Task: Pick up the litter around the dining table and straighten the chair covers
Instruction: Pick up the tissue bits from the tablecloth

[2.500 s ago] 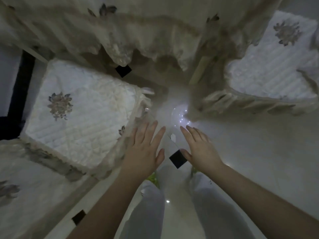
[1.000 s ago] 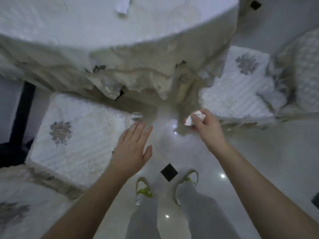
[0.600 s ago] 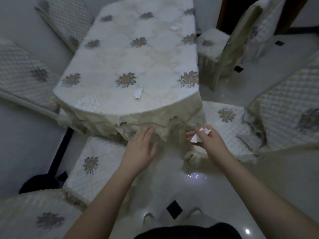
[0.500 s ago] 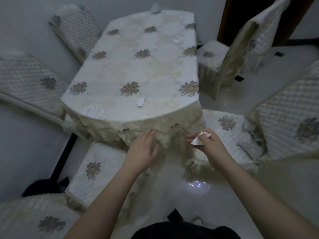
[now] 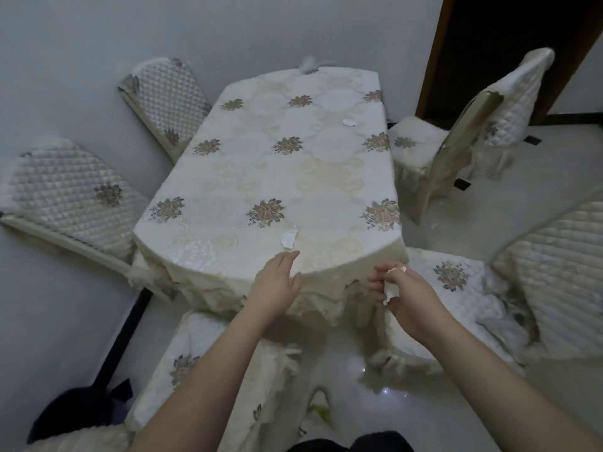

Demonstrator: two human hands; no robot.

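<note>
A dining table (image 5: pixel 277 177) under a cream flowered cloth fills the middle. My right hand (image 5: pixel 404 298) pinches a crumpled white paper scrap (image 5: pixel 391 290) at the table's near right corner. My left hand (image 5: pixel 277 285) is flat with straight fingers over the near edge, just below a second white scrap (image 5: pixel 288 239) lying on the cloth. A third scrap (image 5: pixel 349 122) lies far up the table. Chairs in quilted white covers ring the table: one seat (image 5: pixel 208 363) near left, one seat (image 5: pixel 456 288) near right with a rumpled cover.
Two quilted chair backs (image 5: pixel 75 197) (image 5: pixel 166 93) lean by the wall at left. Another covered chair (image 5: pixel 456 138) stands far right before a dark doorway (image 5: pixel 509 44). A big quilted chair back (image 5: pixel 561 272) is at the right edge. Glossy white floor (image 5: pixel 489 207) lies right of the table.
I rose from crouching at floor level to standing over the table. My right hand picked a white scrap off the floor and holds it; my left hand came up to the table's near edge.
</note>
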